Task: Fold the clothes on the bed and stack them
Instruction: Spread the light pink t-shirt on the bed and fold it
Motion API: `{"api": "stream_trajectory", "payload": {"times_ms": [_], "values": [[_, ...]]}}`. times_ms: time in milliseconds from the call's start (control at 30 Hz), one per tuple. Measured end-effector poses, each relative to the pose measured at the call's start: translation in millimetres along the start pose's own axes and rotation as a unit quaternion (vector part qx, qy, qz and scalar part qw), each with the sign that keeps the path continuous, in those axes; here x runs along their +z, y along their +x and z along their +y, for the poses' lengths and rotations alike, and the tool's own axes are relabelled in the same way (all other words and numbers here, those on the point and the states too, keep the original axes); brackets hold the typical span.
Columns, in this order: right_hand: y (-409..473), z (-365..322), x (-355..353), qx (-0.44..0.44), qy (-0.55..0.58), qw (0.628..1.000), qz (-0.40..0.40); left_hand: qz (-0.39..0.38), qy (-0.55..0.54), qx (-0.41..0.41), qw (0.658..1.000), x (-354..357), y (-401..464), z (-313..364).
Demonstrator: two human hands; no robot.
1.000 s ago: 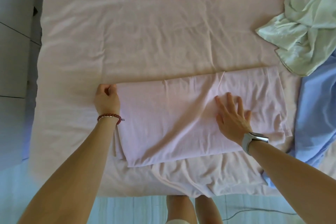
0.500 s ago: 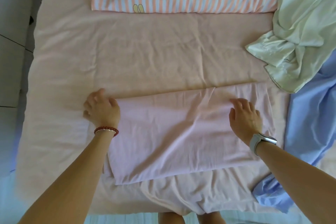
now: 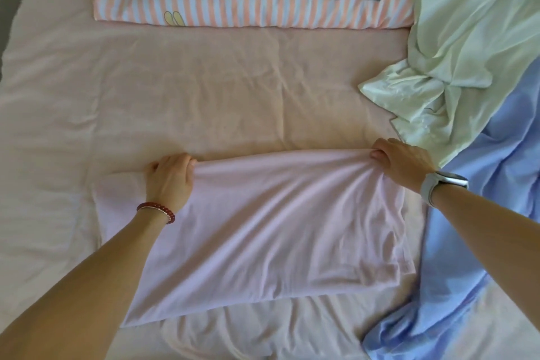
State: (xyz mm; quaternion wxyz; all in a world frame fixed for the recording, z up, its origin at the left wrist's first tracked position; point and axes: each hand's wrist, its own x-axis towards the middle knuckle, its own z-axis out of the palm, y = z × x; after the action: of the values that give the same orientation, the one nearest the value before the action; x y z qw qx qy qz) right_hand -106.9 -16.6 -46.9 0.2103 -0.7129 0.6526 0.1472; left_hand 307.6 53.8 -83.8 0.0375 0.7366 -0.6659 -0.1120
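Two hands pinch far edge of pink garment point(image 3: 277, 228): left hand point(image 3: 171, 181), right hand point(image 3: 400, 162), corners lifted, likely for fold toward near side.

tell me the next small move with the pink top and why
Probably bring the far edge toward the near edge to fold the pink top in half. Both hands already pinch that edge, the left hand and right hand at its two corners, with the cloth bunched and pulled taut between them, while the rest lies flat on the bed.
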Motion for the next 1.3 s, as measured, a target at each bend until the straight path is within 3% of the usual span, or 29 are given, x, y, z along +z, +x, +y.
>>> {"api": "stream_trajectory", "payload": {"times_ms": [67, 167, 300, 367, 600, 767, 1000, 1067, 1133, 1200, 1300], "values": [[1.8, 5.2, 4.2, 0.037, 0.084, 0.995, 0.036, 0.002, 0.014, -0.035, 0.999, 0.9, 2.2, 6.6], [-7.7, 5.5, 9.6, 0.124, 0.243, 0.956, 0.106, 0.023, -0.001, -0.1, 0.995, -6.4, -7.1, 32.3], [-55.6, -1.0, 26.0, 0.21, 0.364, 0.889, 0.181, 0.05, -0.004, 0.009, 0.999, -5.3, -52.6, 94.8], [-88.8, -3.9, 42.3, 0.224, 0.377, 0.886, 0.148, 0.028, 0.0, 0.068, 0.997, 2.5, -78.6, 127.9], [-153.3, -22.2, 85.5, 0.258, 0.397, 0.876, 0.089, -0.093, 0.036, 0.158, 0.982, 25.8, -125.7, 186.3], [-157.8, -20.4, 89.7, 0.291, 0.465, 0.829, 0.111, -0.167, 0.054, 0.158, 0.972, 27.7, -140.5, 197.8], [-174.1, -17.9, 97.0, 0.319, 0.452, 0.825, 0.118, -0.209, 0.028, 0.163, 0.964, 22.9, -167.2, 211.0], [-175.0, -22.1, 92.9, 0.303, 0.384, 0.855, 0.169, -0.201, 0.005, 0.21, 0.957, 19.6, -169.9, 211.5], [-174.4, -28.3, 85.6, 0.223, 0.288, 0.895, 0.255, -0.19, -0.024, 0.223, 0.956, 14.4, -166.8, 207.4], [-169.1, -38.1, 78.8, 0.091, 0.206, 0.926, 0.303, -0.154, -0.067, 0.168, 0.971, 9.7, -156.5, 199.2], [-152.1, -66.3, 75.6, -0.074, 0.129, 0.951, 0.272, -0.071, -0.098, 0.058, 0.991, 5.9, -138.1, 177.7]]}}
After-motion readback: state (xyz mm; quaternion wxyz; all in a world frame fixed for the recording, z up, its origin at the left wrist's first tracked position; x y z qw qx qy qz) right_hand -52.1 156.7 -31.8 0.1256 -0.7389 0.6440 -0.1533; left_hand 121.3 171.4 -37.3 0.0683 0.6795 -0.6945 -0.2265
